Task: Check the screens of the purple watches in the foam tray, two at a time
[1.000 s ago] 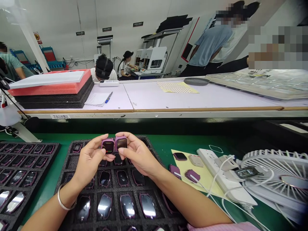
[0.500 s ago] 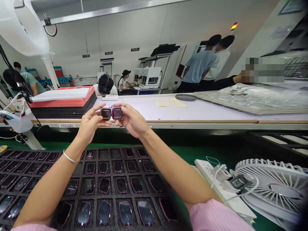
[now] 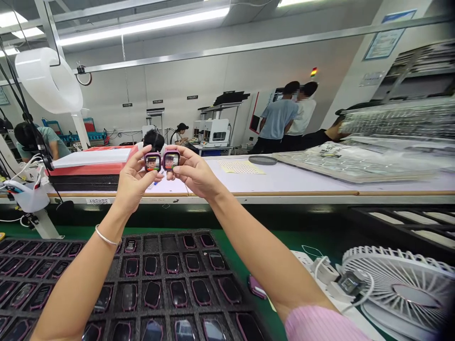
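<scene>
My left hand (image 3: 132, 184) is closed on a square smartwatch (image 3: 153, 162) with a purple case, thumb below and fingers at its upper edge. A like smartwatch (image 3: 171, 161) is pinched in my right hand (image 3: 201, 176). The two watches are held up side by side, edges almost touching, screens facing me. Both screens are lit with a coloured picture. Below my arms lies a black foam tray (image 3: 164, 277) with several purple-rimmed watches in its cells. Another purple-cased piece (image 3: 256, 287) lies right of the tray, partly behind my right forearm.
Beyond the tray runs a white shelf (image 3: 234, 182) with red and black foam slabs (image 3: 92, 163), a yellow dotted sheet (image 3: 240, 166) and stacked clear plastic trays (image 3: 398, 118). A white fan (image 3: 398, 284) and power strip (image 3: 302, 258) stand right. Co-workers are in the background.
The view has tilted upward. The watch screens, mostly dark before, now show a bright picture. Both hands still hold the watches. The stacked plastic trays at right have shifted position.
</scene>
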Demonstrator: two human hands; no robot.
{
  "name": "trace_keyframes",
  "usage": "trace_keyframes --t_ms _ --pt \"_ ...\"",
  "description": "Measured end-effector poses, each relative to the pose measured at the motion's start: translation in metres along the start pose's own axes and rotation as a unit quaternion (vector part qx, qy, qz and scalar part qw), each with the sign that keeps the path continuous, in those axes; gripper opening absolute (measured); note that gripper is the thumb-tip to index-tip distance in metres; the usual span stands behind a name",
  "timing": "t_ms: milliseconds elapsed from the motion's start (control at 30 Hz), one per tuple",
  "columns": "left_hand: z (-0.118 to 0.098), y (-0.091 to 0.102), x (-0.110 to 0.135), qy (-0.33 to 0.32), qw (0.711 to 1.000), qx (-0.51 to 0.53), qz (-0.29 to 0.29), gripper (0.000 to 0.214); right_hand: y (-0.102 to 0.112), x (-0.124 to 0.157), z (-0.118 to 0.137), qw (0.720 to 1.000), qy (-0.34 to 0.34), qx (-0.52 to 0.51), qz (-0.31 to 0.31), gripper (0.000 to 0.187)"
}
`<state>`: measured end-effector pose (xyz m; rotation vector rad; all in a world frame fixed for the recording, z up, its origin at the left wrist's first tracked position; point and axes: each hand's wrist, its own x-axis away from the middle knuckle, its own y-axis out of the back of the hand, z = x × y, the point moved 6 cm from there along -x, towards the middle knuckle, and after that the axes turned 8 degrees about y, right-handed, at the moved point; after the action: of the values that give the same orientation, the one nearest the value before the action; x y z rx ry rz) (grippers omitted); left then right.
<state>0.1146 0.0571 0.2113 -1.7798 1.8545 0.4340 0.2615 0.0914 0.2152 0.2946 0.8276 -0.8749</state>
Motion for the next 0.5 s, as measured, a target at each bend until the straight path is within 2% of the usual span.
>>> trace_keyframes --t_ms 200,300,400,500 --pt "-0.001 -0.001 -0.004 -0.028 1.0 -0.008 -0.004 0.061 -0.003 -0.001 0.004 0.999 0.021 0.009 0.022 0.051" --pt "0.0 0.001 0.002 -0.034 0.999 -0.022 -0.007 0.057 -0.004 0.006 0.003 0.999 0.02 0.021 0.031 0.048" --pt "0.009 0.002 0.019 -0.001 1.0 -0.027 0.001 0.055 -0.005 0.026 -0.007 0.999 0.001 0.016 0.036 0.045" --pt "0.029 0.005 0.048 0.074 0.997 -0.022 0.016 0.057 -0.007 0.059 -0.027 0.999 -0.041 -0.001 0.036 0.047"
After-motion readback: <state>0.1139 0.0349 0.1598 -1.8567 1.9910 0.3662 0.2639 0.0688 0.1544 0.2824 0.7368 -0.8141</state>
